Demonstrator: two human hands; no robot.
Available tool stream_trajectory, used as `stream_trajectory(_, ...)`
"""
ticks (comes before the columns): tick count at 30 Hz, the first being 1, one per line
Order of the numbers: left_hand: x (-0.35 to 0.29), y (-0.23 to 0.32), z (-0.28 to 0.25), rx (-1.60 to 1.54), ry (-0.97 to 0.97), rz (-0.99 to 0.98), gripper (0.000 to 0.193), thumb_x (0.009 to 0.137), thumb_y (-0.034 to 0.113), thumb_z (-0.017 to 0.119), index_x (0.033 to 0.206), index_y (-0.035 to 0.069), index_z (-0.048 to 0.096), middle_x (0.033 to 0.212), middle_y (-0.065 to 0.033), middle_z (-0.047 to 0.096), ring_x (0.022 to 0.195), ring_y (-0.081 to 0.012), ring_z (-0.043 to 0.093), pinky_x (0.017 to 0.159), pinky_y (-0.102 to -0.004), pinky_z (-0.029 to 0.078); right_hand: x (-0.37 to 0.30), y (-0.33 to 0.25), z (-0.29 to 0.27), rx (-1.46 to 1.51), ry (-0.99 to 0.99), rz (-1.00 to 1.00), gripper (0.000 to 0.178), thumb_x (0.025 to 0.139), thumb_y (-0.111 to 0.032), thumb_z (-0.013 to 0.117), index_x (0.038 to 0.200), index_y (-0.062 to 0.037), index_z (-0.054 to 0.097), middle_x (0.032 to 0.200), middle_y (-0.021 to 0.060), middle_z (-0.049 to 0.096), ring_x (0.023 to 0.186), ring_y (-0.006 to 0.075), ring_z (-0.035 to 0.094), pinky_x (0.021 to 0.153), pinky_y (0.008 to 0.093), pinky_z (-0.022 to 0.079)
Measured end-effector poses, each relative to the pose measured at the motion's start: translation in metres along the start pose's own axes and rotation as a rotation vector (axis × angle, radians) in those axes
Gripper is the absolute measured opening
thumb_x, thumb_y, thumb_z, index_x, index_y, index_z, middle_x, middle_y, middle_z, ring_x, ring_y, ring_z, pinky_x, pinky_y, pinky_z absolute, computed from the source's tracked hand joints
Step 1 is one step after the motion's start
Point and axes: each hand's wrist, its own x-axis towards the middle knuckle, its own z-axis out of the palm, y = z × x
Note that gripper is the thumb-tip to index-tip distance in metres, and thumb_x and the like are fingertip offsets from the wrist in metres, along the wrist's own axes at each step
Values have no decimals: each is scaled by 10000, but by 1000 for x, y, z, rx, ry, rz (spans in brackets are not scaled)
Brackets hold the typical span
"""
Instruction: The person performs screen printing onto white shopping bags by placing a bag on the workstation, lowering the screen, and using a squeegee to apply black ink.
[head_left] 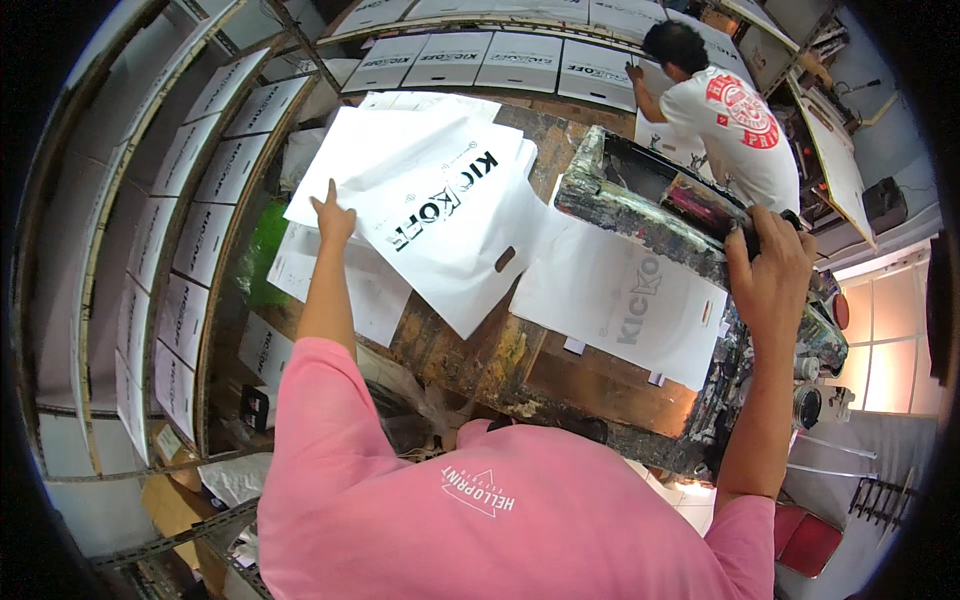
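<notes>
Shows bold black capitals on the loose white bag [430, 205] near centre, greyer ones on the flat white bag [612, 292] right of it, similar lettering on racked sheets [201, 240] left and top; white letters on the pink shirt [490, 520], bottom; red ones on the white shirt [742, 125], upper right.

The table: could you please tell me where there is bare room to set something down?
Bare wood shows on the table between the left bag and right bag, and nearer the person, below the right bag. A smaller patch lies beyond, between left bag and frame. Overlapping bags crowd the table's left side.
</notes>
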Motion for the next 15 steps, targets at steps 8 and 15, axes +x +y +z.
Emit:
stream_trajectory(8, -260, 286, -204, -2014, -1353, -75, 1066, 913, 586, 675, 1620, 21, 112, 1610, -218, 348, 1509, -352, 319, 1235, -505, 283, -84, -16, 32, -70, -172, 31, 779, 850, -341, 698, 1499, 2, 435, 1005, 155, 608, 944, 350, 566, 919, 492, 408)
stream_trajectory(15, -350, 248, -123, -1635, -1526, -1024, 1170, 875, 894, 380, 1578, -26, 206, 1564, -301, 319, 1482, -421, 328, 1233, -529, 298, -255, -20, 134, 261, -625, 91, 387, 910, -427, 692, 1200, -171, 684, 1087, 110, 643, 1045, 315, 607, 879, 504, 488)
